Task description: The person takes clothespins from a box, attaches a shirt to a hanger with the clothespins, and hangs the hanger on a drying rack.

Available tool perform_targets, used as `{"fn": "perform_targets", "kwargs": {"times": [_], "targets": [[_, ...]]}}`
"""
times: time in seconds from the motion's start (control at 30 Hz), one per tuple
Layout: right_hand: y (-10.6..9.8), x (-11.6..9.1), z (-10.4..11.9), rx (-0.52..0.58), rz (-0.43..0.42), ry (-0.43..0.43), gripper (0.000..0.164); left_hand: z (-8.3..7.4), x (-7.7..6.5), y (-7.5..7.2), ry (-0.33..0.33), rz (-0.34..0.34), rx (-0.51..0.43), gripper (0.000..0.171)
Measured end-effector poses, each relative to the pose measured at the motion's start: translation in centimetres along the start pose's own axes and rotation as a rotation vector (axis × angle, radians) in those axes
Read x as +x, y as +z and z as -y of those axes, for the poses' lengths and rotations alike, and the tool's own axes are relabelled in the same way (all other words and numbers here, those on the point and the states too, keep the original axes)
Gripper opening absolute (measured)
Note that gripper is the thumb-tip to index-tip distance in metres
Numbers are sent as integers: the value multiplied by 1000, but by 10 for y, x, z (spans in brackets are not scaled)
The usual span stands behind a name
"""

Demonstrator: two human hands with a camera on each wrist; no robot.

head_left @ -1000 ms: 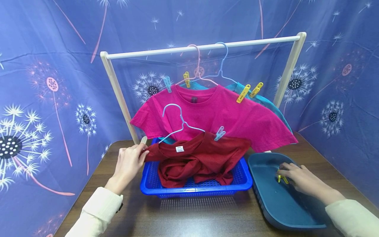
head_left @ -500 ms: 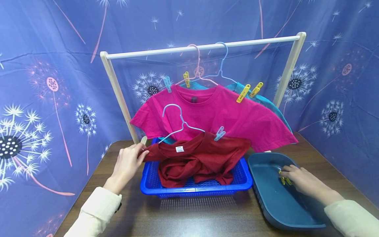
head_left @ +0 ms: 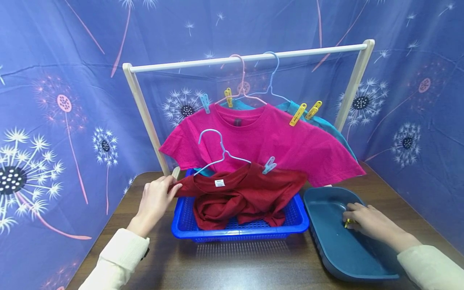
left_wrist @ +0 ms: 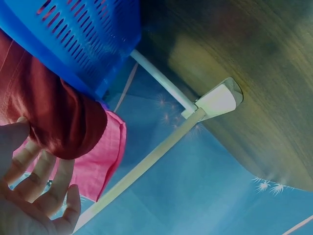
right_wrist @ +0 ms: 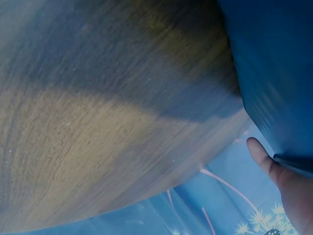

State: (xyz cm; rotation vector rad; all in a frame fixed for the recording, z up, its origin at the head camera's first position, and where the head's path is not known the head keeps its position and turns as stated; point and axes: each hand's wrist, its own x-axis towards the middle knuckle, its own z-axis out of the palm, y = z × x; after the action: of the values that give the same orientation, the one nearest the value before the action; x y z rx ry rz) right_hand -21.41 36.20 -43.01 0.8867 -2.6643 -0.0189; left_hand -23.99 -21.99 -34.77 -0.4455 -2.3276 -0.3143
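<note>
My left hand (head_left: 157, 199) pinches the left shoulder end of a dark red T-shirt (head_left: 250, 181) between thumb and fingers. In the left wrist view the red cloth (left_wrist: 63, 112) drapes over those fingers. A light blue hanger (head_left: 223, 151) sits in the shirt's neck, and a light blue clothespin (head_left: 269, 165) is clipped on its right shoulder. The shirt lies bunched in a blue basket (head_left: 239, 233). Inside a dark teal tray (head_left: 340, 257), my right hand (head_left: 373, 223) has curled fingers at a yellow clothespin (head_left: 347, 222), mostly hidden by them.
Behind the basket stands a rack with a white rail (head_left: 319, 51). A pink T-shirt (head_left: 246, 137) and a turquoise shirt (head_left: 326, 125) hang from it on hangers, clipped with yellow and blue clothespins. A patterned curtain (head_left: 72, 40) surrounds the wooden table (head_left: 253, 266).
My right hand has shifted slightly in the tray, its fingers closing over the yellow clothespins, which show less now. The red shirt's hanger has dipped slightly; the left hand stays at the shoulder.
</note>
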Motion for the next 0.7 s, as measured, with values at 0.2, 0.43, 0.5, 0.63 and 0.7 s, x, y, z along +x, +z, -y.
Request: {"fn": "perform_targets", "kwargs": {"times": [0.2, 0.43, 0.5, 0.63, 0.7], "targets": [[0, 1, 1, 8, 14, 22, 25, 0, -2, 0, -47, -4, 38, 18], [-2, 2, 0, 59, 161, 43, 34, -2, -2, 0, -98, 35, 23, 19], [-3, 2, 0, 66, 191, 52, 37, -2, -2, 0, -102, 42, 24, 19], [-4, 1, 1, 64, 198, 53, 44, -2, -2, 0, -94, 39, 29, 18], [-4, 1, 1, 59, 191, 47, 45, -2, -2, 1, -89, 38, 29, 17]]}}
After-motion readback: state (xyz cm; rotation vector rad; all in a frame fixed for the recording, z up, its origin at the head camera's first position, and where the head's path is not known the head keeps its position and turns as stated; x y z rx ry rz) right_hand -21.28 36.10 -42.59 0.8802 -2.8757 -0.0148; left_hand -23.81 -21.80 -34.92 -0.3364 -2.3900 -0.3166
